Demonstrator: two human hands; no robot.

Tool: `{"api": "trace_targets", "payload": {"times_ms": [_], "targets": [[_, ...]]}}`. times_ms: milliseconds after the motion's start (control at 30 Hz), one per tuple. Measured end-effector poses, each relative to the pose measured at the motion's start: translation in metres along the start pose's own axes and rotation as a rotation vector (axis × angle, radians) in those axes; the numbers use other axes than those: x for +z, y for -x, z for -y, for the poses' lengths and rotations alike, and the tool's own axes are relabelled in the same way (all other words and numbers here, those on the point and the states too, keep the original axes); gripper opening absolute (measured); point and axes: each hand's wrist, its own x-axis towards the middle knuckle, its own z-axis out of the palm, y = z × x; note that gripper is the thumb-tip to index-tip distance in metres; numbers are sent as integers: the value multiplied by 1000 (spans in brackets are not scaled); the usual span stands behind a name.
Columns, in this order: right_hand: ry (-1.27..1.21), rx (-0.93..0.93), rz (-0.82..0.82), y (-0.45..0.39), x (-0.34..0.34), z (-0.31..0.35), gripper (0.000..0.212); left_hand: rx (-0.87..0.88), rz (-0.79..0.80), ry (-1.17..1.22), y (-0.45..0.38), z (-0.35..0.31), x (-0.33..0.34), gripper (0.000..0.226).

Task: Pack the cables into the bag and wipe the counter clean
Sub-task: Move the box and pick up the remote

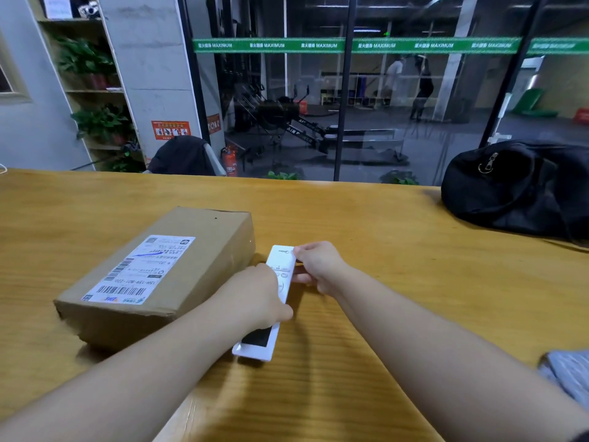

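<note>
A white remote control [280, 266] with a dark screen at its near end lies on the wooden counter [398, 282] in the middle. My left hand [255, 295] is closed over its middle. My right hand [318, 266] pinches its far end from the right side. A black duffel bag [516, 186] rests at the counter's far right edge. No cables are visible. A grey cloth [570, 374] lies at the near right edge.
A brown cardboard parcel [159, 275] with a white shipping label sits just left of the remote. A glass wall stands behind the counter, with a dark chair [185, 156] and a plant shelf [92, 90] beyond on the left.
</note>
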Motion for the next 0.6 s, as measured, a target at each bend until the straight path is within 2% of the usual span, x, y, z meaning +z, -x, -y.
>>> {"api": "trace_targets", "payload": {"times_ms": [67,367,467,600], "targets": [[-8,7,0,-1,5,-3,26,6,-13,-34,0,1,1,30],[131,7,-20,-6,9,-8,29,13,-89,-112,-3,7,4,35],[119,-37,24,4,0,-6,22,20,-98,-134,-1,7,6,35],[219,-142,16,14,-9,-3,30,40,-170,-170,1,3,11,30]]}}
